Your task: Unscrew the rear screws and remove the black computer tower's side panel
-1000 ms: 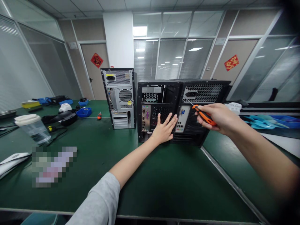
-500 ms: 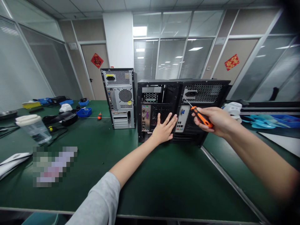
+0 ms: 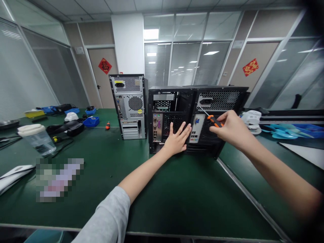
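A: What's worn, from where you're standing?
B: Light grey sleeve [image 3: 107, 212], bottom left of centre, creased, ends mid-arm.
A: Hands?
B: Left hand [image 3: 177, 138], mid-frame: bare. Right hand [image 3: 231, 128], right of centre: bare. Right forearm [image 3: 273, 165] too, blurred toward frame edge.

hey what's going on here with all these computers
A person's right hand grips an orange-and-black screwdriver, its tip at the power supply's left edge on the right-hand computer case; whether it sits in a screw is too small to tell. The left hand is spread against the back of the middle case. A silver-backed case stands apart on the left, and all three are upright on a green table.
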The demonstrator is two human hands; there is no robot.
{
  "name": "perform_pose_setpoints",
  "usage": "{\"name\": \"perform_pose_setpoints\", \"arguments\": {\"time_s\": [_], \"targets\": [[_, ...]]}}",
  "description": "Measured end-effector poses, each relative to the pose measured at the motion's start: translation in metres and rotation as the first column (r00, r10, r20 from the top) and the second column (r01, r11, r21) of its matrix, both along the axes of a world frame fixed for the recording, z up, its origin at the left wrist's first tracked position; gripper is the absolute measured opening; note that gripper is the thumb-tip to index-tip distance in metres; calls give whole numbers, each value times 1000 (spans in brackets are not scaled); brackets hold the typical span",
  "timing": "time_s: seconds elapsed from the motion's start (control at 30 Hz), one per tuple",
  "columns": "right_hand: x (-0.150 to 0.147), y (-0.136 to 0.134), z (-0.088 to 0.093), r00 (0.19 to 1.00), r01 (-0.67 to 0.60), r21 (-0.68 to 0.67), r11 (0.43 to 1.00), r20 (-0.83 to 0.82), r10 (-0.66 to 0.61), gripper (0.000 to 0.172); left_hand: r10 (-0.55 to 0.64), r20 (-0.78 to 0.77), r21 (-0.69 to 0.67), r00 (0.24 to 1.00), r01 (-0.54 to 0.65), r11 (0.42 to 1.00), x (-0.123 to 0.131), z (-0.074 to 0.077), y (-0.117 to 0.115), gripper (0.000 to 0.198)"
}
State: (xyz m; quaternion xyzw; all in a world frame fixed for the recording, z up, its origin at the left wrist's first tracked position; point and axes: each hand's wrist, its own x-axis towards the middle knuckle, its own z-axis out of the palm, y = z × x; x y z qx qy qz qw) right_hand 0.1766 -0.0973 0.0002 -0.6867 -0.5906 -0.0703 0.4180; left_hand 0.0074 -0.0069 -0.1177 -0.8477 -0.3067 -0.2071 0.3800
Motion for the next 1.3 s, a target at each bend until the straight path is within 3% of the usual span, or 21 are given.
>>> {"name": "perform_pose_setpoints", "arguments": {"time_s": [0.13,0.23,0.3,0.4,0.8,1.3], "targets": [[-3,-6,1,970,86,56,995,225,-96,22,0,4,8,1000,0,1000,0,-1,1,78],[-12,-16,0,881,153,118,981,433,-190,11,-5,8,10,1000,5,1000,0,-1,1,78],[-19,-23,-1,803,246,160,956,519,-293,20,-6,5,5,1000,6,1000,0,-1,0,79],[-28,-31,0,712,274,205,940,614,-341,33,-1,1,-3,1000,1,1000,0,0,-1,78],[-31,-33,11,568,340,251,906,713,-411,39,-4,20,18,1000,4,1000,0,-2,1,82],[-30,-28,17,427,213,412,886,776,-464,33,5,3,4,1000,-5,1000,0,0,-1,81]]}}
